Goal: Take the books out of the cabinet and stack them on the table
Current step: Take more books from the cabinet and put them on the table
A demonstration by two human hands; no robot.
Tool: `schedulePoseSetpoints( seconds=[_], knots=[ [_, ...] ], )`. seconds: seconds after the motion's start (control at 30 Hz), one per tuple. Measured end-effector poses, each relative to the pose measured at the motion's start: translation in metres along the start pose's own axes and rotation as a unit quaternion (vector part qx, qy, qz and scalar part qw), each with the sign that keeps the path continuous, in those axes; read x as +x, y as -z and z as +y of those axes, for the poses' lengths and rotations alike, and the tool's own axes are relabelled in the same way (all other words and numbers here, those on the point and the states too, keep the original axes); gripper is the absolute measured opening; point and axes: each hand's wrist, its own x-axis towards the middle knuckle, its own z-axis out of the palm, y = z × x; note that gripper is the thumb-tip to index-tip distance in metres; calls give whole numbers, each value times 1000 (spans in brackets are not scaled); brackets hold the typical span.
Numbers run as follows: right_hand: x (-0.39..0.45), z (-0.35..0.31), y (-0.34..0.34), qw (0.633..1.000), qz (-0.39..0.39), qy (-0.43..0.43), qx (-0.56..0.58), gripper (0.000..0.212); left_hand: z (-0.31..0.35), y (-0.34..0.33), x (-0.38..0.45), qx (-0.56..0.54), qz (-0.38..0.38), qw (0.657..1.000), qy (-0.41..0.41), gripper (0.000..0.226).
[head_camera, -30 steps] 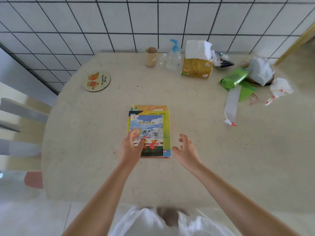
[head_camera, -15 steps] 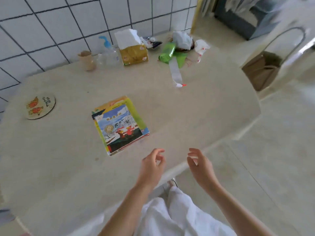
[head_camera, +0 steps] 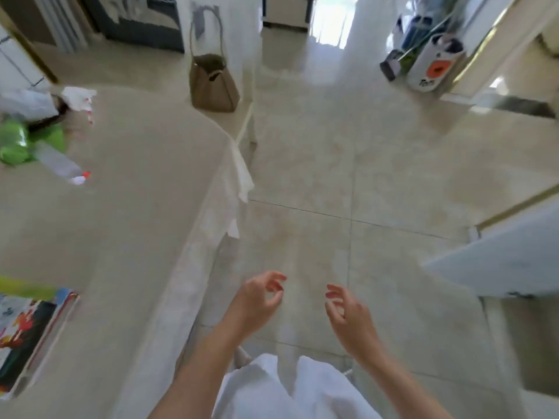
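The stack of books (head_camera: 28, 337) now lies on the table (head_camera: 127, 225) at the view's left edge, left behind as the person turns away, left hand (head_camera: 257, 300) and right hand (head_camera: 348, 316) both empty, fingers loosely curled over the floor (head_camera: 378, 164), probably off to fetch more.

Two bare forearms, no sleeves, watch or rings; the left hand (head_camera: 257, 300) and right hand (head_camera: 348, 316) both show red-painted fingernails. A loose white garment (head_camera: 290, 388) with soft folds covers the body below
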Motion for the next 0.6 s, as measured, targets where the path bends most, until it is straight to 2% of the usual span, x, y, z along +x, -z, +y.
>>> schedulePoseSetpoints(
  seconds=[0.13,0.27,0.4,0.6],
  knots=[
    [-25,75,74,994,75,-69,34,28,73,-73,30,17,-103,993,-58,23],
    [-59,162,151,980,138,-134,58,29,148,-174,48,40,-198,973,-109,26],
    [-88,243,225,960,192,-186,82,30,221,-281,54,91,-262,943,-184,24],
    [-126,323,305,917,266,-264,139,30,309,-392,52,138,-343,897,-243,27]
  ],
)
